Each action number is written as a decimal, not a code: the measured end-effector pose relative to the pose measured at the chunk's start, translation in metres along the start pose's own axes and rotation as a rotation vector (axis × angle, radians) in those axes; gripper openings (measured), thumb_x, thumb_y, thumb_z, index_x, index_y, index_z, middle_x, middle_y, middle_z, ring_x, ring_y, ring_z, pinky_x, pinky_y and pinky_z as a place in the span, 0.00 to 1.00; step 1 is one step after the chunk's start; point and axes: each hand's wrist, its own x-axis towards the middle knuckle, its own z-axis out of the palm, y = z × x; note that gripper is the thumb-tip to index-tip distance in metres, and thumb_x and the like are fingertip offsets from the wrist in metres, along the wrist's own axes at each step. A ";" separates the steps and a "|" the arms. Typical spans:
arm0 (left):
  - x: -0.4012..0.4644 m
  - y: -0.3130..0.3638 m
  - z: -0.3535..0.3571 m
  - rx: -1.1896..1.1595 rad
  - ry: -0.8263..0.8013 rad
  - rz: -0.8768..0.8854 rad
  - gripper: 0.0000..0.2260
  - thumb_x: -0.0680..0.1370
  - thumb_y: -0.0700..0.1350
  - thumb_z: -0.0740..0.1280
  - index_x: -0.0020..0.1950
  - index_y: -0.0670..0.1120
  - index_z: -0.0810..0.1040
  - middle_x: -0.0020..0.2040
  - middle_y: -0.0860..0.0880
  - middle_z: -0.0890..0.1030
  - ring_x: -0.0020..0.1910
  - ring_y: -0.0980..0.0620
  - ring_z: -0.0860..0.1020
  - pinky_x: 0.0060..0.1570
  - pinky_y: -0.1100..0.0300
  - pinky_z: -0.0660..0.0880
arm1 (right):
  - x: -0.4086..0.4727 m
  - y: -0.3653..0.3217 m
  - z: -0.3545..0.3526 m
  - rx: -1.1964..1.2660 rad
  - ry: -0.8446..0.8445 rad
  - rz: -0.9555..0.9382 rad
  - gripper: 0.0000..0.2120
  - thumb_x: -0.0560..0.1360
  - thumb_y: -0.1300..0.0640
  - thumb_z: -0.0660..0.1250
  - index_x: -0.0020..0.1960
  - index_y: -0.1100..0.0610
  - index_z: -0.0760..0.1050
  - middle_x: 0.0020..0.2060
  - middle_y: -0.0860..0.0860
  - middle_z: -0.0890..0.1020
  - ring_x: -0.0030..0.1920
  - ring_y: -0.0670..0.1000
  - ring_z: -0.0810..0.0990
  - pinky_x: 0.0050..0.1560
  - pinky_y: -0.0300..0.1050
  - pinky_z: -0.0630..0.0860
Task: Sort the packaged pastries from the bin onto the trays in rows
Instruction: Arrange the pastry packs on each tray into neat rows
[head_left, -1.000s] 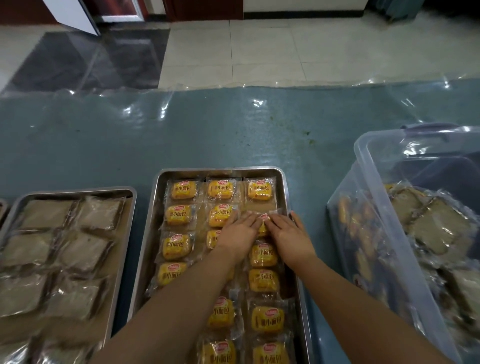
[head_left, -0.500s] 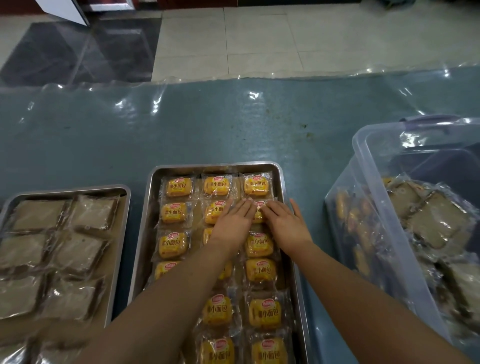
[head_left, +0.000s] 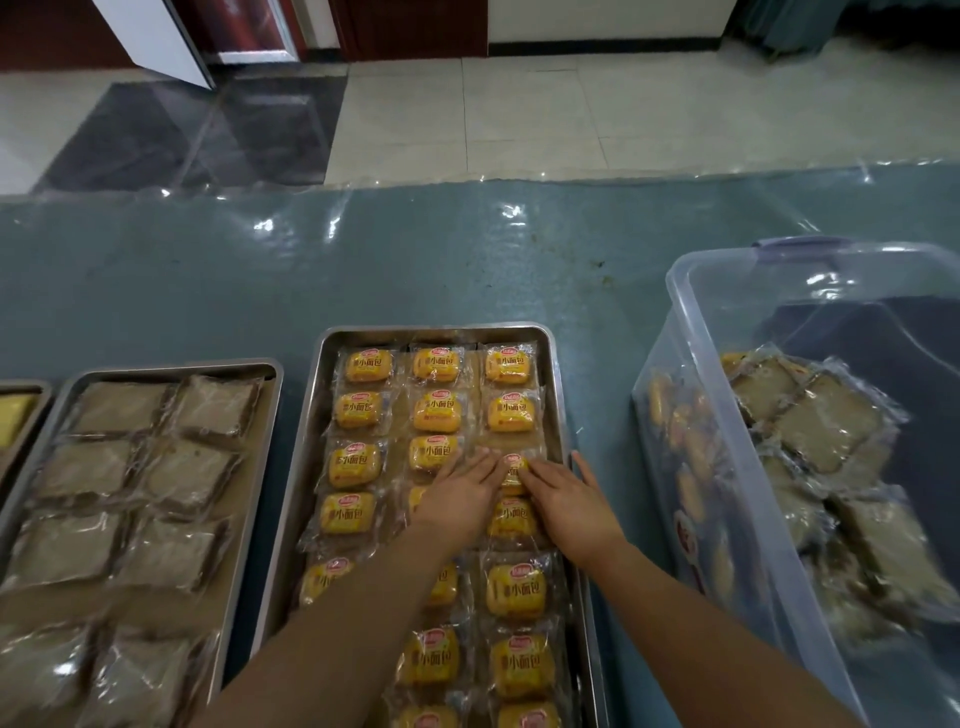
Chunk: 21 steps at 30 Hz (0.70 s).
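1. the work surface is a blue-green table (head_left: 208, 291) under a clear plastic sheet (head_left: 519, 208) that wrinkles and throws back small white glints along its far edge.
2. beyond the table lies a floor of pale square tiles (head_left: 519, 114) with one large dark glossy panel (head_left: 197, 135) on the left; at the far wall stand dark red-brown woodwork and a white board that leans at the top left.
3. the middle tray (head_left: 558, 395), of metal, holds yellow packaged pastries (head_left: 436, 405) in three columns, row after row from the far end toward the viewer.
4. both hands lie flat on one yellow packet (head_left: 513, 467) in the right column, third row from the far end; the left hand (head_left: 457, 499) has straight fingers spread over the packet's left part and the middle column, gripping nothing.
5. the right hand (head_left: 571, 506) is likewise flat and relaxed, fingertips on the same packet, its outer fingers over the tray's right rim.
6. the left tray (head_left: 278, 374) holds brown packaged pastries (head_left: 156, 467) in two columns; a sliver of a third tray (head_left: 31, 387) shows at the far left edge.
7. the clear plastic bin (head_left: 691, 322) stands just right of the middle tray, with brown and yellow packets heaped inside.
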 end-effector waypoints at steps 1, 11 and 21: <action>0.000 0.000 0.000 0.010 -0.009 0.003 0.30 0.85 0.46 0.57 0.83 0.50 0.47 0.84 0.51 0.50 0.82 0.52 0.47 0.75 0.52 0.33 | 0.000 -0.001 0.000 -0.013 0.000 -0.001 0.27 0.82 0.52 0.62 0.80 0.49 0.60 0.79 0.48 0.63 0.78 0.50 0.60 0.76 0.54 0.32; 0.016 -0.004 0.008 0.076 0.018 -0.005 0.38 0.80 0.34 0.60 0.83 0.51 0.43 0.84 0.51 0.44 0.82 0.53 0.43 0.77 0.48 0.34 | 0.018 0.005 -0.006 -0.078 -0.001 0.023 0.29 0.81 0.51 0.63 0.80 0.49 0.59 0.79 0.50 0.63 0.79 0.52 0.59 0.79 0.59 0.37; -0.015 0.007 0.000 0.003 0.105 0.035 0.26 0.87 0.48 0.53 0.83 0.50 0.48 0.83 0.51 0.50 0.82 0.54 0.47 0.75 0.52 0.30 | -0.016 -0.005 -0.003 0.079 0.165 0.004 0.20 0.85 0.51 0.58 0.76 0.51 0.68 0.74 0.48 0.72 0.75 0.50 0.67 0.79 0.56 0.39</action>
